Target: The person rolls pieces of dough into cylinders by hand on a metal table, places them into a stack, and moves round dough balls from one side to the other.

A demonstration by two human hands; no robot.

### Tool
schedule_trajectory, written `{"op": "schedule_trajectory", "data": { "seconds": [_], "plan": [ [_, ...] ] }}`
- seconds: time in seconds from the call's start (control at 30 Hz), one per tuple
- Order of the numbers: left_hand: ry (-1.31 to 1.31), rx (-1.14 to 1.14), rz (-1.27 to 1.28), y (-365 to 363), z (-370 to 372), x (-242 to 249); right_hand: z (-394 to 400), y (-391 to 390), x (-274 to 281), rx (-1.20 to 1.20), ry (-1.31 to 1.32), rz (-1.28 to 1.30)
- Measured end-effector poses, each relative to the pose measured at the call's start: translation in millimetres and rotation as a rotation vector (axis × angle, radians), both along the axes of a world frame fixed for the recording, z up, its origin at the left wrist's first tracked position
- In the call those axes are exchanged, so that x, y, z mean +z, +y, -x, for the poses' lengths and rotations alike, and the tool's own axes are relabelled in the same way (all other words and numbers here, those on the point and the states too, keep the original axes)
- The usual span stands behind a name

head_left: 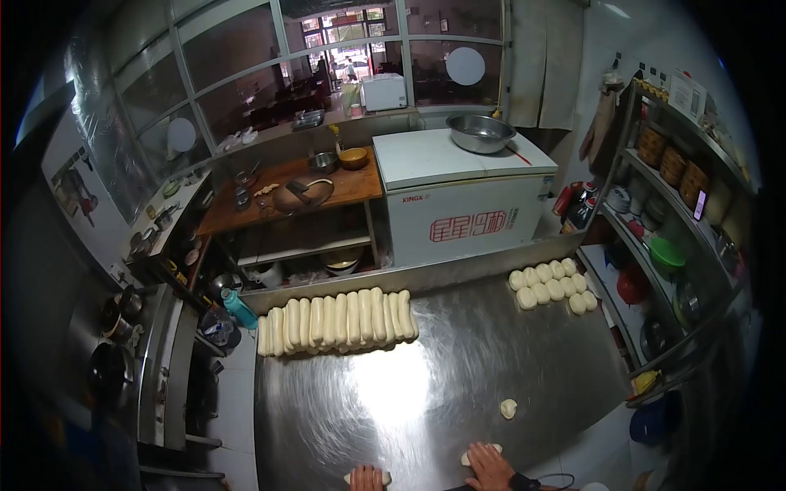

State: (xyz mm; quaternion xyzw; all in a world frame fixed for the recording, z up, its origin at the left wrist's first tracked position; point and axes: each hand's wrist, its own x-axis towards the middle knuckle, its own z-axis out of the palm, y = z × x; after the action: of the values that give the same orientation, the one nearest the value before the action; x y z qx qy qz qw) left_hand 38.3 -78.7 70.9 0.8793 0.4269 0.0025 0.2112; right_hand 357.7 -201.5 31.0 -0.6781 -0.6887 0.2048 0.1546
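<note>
My left hand (367, 479) lies flat on a piece of dough (386, 477) at the near edge of the steel table (458, 352). Dough ends show on both sides of its fingers. My right hand (490, 468) also rests with fingers stretched over another dough piece (467, 460), whose ends stick out past it. Just beyond the right hand sits a small loose lump of dough (508, 408). At the table's far left, long dough rolls (340, 319) are stacked side by side. Several round dough pieces (550, 288) stand in rows at the far right.
A white chest freezer (467, 214) with a metal bowl (481, 133) stands behind the table. Shelves (630, 214) with steamers and bowls line the right. A wooden counter (233, 214) is at the back left, and a turquoise bottle (239, 309) stands by the table's left corner.
</note>
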Motion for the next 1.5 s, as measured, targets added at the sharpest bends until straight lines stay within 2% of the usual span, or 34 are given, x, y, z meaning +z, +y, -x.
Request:
{"op": "schedule_trajectory", "data": {
  "seconds": [0.03, 0.1, 0.13, 0.23, 0.27, 0.33, 0.4, 0.47, 0.53, 0.57, 0.67, 0.7, 0.77, 0.8, 0.87, 0.9, 0.93, 0.97, 1.03, 1.07, 1.1, 1.13, 1.17, 1.23, 1.27, 1.3, 1.33, 1.37, 1.4, 1.43, 1.47, 1.5],
  "plan": [
    [-0.004, -0.002, -0.002, 4, -2, -14, -9, 7, -8, -0.002, -0.004, -0.002],
    [-0.043, 0.107, 0.075, 39, -21, -16, -20, 67, 29, 0.116, -0.275, 0.172],
    [0.176, 0.014, -0.034, 86, -39, -23, -24, 95, 29, 0.042, -0.297, 0.091],
    [-0.040, 0.062, -0.263, 176, -85, -19, -47, 184, 17, -0.208, -0.263, -0.060],
    [-0.004, -0.015, -0.253, 172, -86, -18, -38, 175, 16, -0.211, -0.263, -0.048],
    [0.043, -0.135, -0.222, 161, -88, -15, -31, 168, 18, -0.048, -0.249, -0.005],
    [0.119, -0.214, -0.116, 96, -55, -23, -9, 101, 20, 0.099, -0.287, 0.130],
    [0.167, -0.246, -0.059, 50, -39, -15, 10, 40, 33, 0.244, -0.433, 0.272],
    [0.051, -0.167, -0.051, 30, -38, -2, 9, 65, 34, 0.174, -0.383, 0.263],
    [0.049, -0.170, -0.050, 44, -46, -6, 8, 78, 30, 0.113, -0.329, 0.263],
    [0.095, -0.064, -0.235, 144, -105, -9, -6, 167, 27, -0.092, -0.422, 0.009],
    [0.091, -0.006, -0.291, 160, -112, -6, -8, 178, 27, -0.087, -0.416, 0.016],
    [0.094, -0.051, -0.257, 151, -93, -11, -10, 190, 29, -0.071, -0.397, -0.002],
    [0.086, -0.094, -0.241, 151, -84, -14, -4, 167, 39, 0.023, -0.398, 0.040],
    [0.123, -0.168, -0.137, 98, -37, -23, 11, 95, 32, 0.186, -0.446, 0.163],
    [0.202, -0.205, -0.069, 74, -19, -6, 20, 47, 29, 0.219, -0.404, 0.169],
    [0.135, -0.098, 0.083, 40, -6, 17, 23, 19, 24, 0.249, -0.363, 0.171],
    [0.094, -0.122, -0.032, 25, 9, 8, 17, 25, 17, 0.251, -0.374, 0.162],
    [0.033, -0.062, 0.028, 47, 2, 3, 7, 43, -5, 0.213, -0.412, 0.099],
    [0.071, -0.057, -0.064, 78, -11, -19, 4, 81, 14, 0.153, -0.411, 0.138],
    [0.108, -0.048, -0.159, 115, -27, -42, -2, 118, 20, 0.057, -0.441, 0.066],
    [0.116, 0.000, -0.250, 152, -46, -40, -9, 146, 18, -0.037, -0.468, -0.007],
    [0.129, 0.047, -0.334, 173, -55, -33, -15, 161, 14, -0.034, -0.471, -0.009],
    [0.127, 0.016, -0.328, 168, -45, -35, -23, 176, 13, -0.166, -0.442, -0.071],
    [0.126, -0.017, -0.331, 167, -43, -38, -22, 162, 18, -0.166, -0.451, -0.081],
    [0.039, -0.003, -0.241, 139, -28, -42, -13, 127, 26, -0.058, -0.442, 0.023],
    [0.127, -0.055, -0.179, 111, -11, -32, 2, 93, 38, 0.052, -0.425, 0.136],
    [0.174, -0.095, -0.068, 85, 11, -55, 19, 62, 63, 0.074, -0.422, 0.259],
    [0.060, -0.048, -0.053, 41, 26, -33, 31, 39, 78, 0.096, -0.418, 0.385],
    [0.038, -0.048, -0.011, 24, 33, -13, 21, 31, 51, 0.094, -0.415, 0.390],
    [0.019, -0.054, -0.058, 26, 33, -14, 1, 22, 15, 0.136, -0.443, 0.207],
    [0.007, -0.063, -0.092, 27, 35, -18, 4, 17, 22, 0.179, -0.462, 0.035]
  ]
}}
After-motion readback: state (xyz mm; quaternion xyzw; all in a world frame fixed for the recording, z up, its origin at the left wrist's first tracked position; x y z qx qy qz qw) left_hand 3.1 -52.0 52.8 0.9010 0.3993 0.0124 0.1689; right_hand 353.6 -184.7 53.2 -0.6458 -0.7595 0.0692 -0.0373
